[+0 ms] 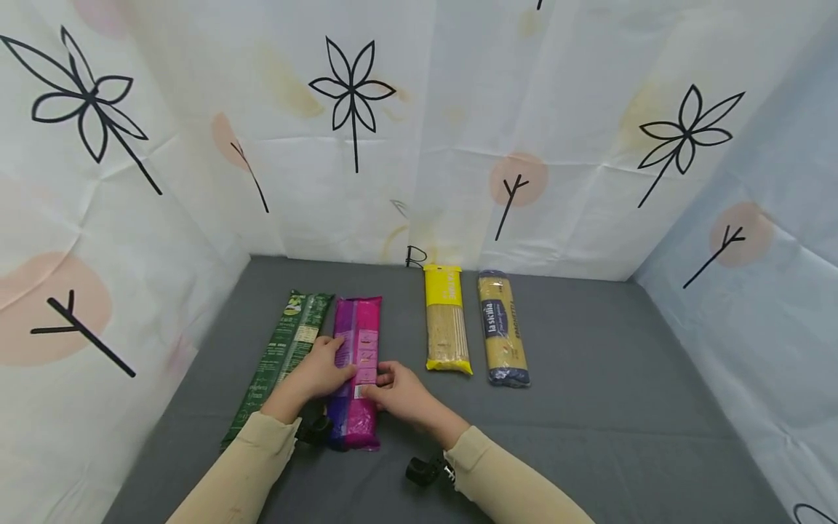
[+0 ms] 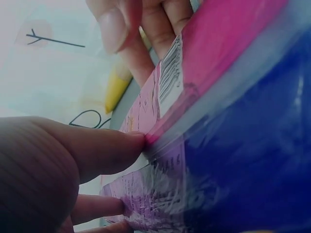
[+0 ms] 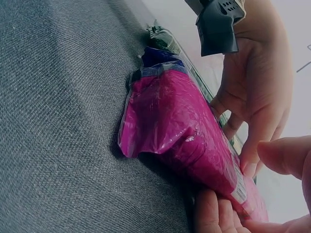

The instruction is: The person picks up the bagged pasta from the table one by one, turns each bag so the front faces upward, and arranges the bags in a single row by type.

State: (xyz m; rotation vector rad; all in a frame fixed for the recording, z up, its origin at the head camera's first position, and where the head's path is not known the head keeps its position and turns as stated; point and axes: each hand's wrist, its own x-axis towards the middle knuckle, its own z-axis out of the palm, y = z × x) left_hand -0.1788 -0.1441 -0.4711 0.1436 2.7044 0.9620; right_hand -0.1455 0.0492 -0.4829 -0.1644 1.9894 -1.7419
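A pink and purple plastic packet [image 1: 362,422] with a barcode lies lengthwise on the grey table between the two hands. My left hand [image 1: 322,370] holds it from the left, thumb on its upper face and fingers along its left side. From the right, my right hand [image 1: 407,397] grips the opposite edge. Its fingers [image 3: 208,211] are low against the packet's side, and its thumb is above. Close on the left, partly behind the left hand and forearm, lies a dark green packet [image 1: 278,356].
Farther back to the right lie a yellow packet of spaghetti [image 1: 448,327] and a packet of pasta with a blue label [image 1: 504,346], side by side. A patterned white cloth [image 1: 445,131] hangs around the grey table [image 1: 589,407]. Black wrist cameras [image 1: 422,471] sit under both cuffs.
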